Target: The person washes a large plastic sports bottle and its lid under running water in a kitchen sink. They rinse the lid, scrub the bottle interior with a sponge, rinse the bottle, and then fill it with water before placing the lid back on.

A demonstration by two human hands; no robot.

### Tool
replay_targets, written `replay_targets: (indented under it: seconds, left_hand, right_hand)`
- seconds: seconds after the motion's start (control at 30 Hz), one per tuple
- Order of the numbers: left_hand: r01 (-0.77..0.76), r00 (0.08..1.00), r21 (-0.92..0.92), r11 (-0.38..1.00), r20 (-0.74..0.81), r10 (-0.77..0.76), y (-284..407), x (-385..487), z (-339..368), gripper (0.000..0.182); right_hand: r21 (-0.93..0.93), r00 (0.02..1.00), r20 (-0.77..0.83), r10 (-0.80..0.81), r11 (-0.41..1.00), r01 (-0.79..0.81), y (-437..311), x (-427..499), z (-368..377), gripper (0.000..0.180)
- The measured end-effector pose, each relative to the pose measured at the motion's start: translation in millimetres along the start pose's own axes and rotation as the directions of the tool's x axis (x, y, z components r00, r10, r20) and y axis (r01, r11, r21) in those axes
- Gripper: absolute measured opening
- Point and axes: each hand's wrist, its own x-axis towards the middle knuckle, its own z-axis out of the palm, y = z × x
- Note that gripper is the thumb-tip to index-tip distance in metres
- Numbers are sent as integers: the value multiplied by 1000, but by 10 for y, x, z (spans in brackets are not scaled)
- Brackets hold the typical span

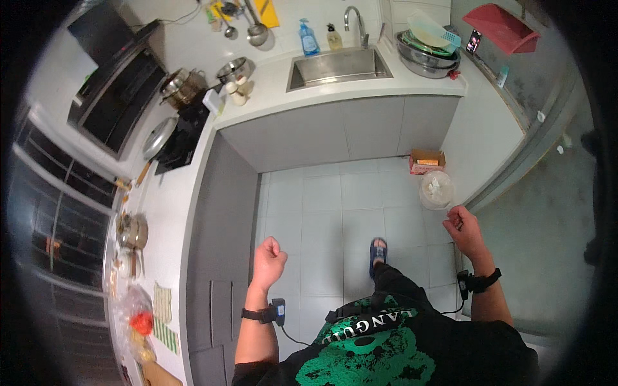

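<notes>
My left hand (269, 263) is curled closed above the tiled floor, beside the grey cabinets on the left, with no object visible in it. On the other side, my right hand (463, 231) is half curled near a round waste bin (437, 199) with a clear liner and white waste inside. Its fingertips are close together, and whether they pinch something small is unclear. Both wrists wear a black strap with a small device and a cable. A sandalled foot (379, 251) stands on the floor between the hands.
A white counter (275, 99) bends around the left and far sides, with a steel sink (340, 67), stacked basins (425, 58), a black hob (186, 140) and pots. Behind the bin is an open cardboard box (427, 161). A frosted glass panel (536, 217) stands at the right.
</notes>
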Motion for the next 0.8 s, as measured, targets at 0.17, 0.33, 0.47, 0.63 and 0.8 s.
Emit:
replay_targets:
  seconds: [0.17, 0.33, 0.47, 0.63, 0.8]
  left_hand:
    - [74, 992, 51, 996, 102, -79, 25, 1424, 465, 26]
    - [87, 996, -26, 996, 40, -86, 294, 2713, 696, 27]
    - [66, 997, 6, 998, -27, -66, 574, 3625, 859, 28]
    - [93, 995, -29, 995, 26, -92, 679, 4622, 1096, 28]
    - [78, 992, -96, 992, 102, -68, 492, 5849, 1226, 30]
  right_hand:
    - [-84, 994, -104, 30, 996, -39, 555, 1463, 268, 21]
    - [-185, 986, -33, -163, 971, 154, 664, 3350, 259, 20]
    - [76, 968, 11, -252, 965, 250, 435, 4750, 199, 18]
    - [88, 956, -7, -293, 952, 292, 269, 5989, 348, 22]
    - [-31, 977, 156, -148, 988, 154, 379, 6955, 557, 43]
